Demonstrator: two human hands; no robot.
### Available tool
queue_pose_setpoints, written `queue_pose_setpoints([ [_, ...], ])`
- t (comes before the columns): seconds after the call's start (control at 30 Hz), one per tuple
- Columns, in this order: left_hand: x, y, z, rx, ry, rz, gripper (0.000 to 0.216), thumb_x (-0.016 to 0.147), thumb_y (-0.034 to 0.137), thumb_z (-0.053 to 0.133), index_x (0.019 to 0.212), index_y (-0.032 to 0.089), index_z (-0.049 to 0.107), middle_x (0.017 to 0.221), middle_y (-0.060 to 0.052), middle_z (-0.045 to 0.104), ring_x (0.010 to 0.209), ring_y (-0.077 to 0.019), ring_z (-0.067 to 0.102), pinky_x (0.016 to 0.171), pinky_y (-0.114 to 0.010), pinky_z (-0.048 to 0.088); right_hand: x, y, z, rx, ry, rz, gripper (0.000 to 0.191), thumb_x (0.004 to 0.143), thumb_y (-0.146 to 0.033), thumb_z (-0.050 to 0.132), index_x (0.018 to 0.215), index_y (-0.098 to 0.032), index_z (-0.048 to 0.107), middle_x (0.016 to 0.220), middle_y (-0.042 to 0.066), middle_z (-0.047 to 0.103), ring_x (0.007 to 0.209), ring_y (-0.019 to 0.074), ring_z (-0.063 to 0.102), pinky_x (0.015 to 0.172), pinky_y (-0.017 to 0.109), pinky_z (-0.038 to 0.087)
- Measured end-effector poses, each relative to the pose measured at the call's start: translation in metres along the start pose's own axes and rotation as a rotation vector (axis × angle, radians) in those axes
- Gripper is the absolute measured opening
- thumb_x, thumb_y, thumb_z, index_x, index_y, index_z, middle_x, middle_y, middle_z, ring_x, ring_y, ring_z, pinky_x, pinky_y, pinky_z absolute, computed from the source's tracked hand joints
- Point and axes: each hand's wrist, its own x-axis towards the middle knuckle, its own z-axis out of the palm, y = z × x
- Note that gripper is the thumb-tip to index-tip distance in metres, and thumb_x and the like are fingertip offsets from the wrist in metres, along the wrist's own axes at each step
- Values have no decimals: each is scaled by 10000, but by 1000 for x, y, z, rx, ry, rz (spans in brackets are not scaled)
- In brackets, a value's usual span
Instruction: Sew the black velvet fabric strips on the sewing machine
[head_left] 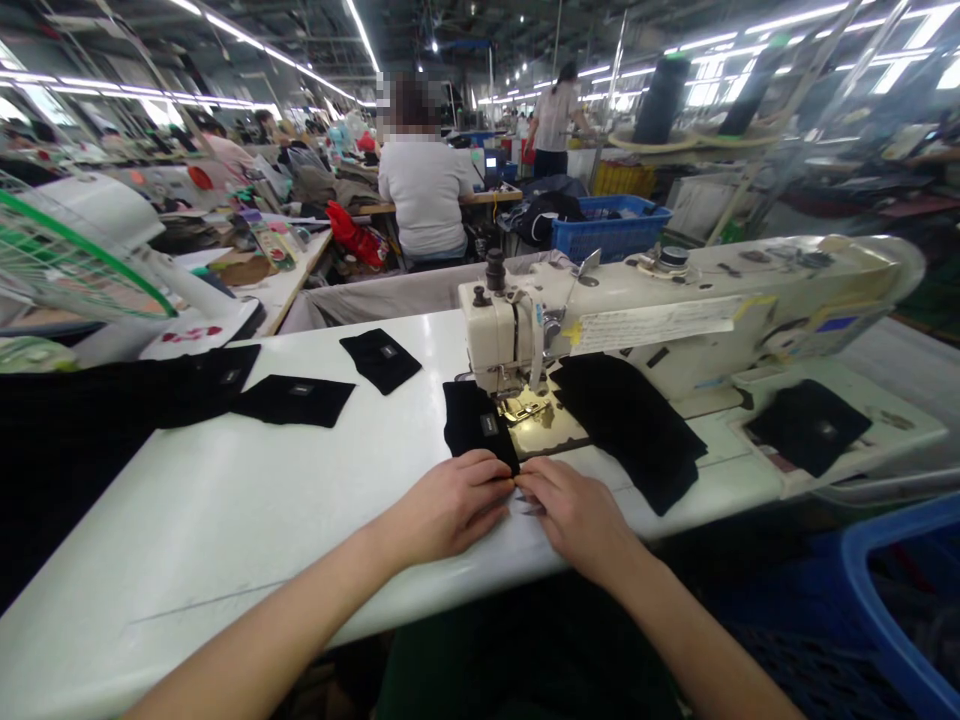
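A black fabric piece with a small grey label lies by the presser foot of the sewing machine. My left hand is closed on its near edge, fingertips pinched together. My right hand meets it at the same corner, thumb and fingers pinching the cloth. Something small and metallic shows under the right fingers; I cannot make out what it is. The needle area is lit, just beyond the hands.
More labelled black pieces lie on the white table to the left. A stack of black pieces sits right of the needle. A fan stands far left, a blue basket at lower right. Co-workers are beyond.
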Motion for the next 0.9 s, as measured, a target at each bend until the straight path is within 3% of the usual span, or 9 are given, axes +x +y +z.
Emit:
queue_pose_setpoints([
  [0.63, 17, -47, -10, 17, 94, 24, 239, 959, 229, 525, 1107, 155, 697, 1116, -132, 682, 1053, -235, 632, 917, -408, 558, 48, 11, -1, -102, -41, 90, 260, 980, -161, 502, 1160, -214, 682, 1075, 68, 657, 945, 183, 628, 710, 266, 480],
  [0.9, 24, -63, -17, 56, 105, -7, 243, 964, 234, 517, 1067, 149, 719, 1099, -133, 687, 1048, -233, 638, 924, -398, 557, 52, 11, 2, -112, -22, 92, 282, 995, -173, 467, 1188, -210, 670, 1091, 74, 653, 935, 189, 629, 713, 267, 480],
])
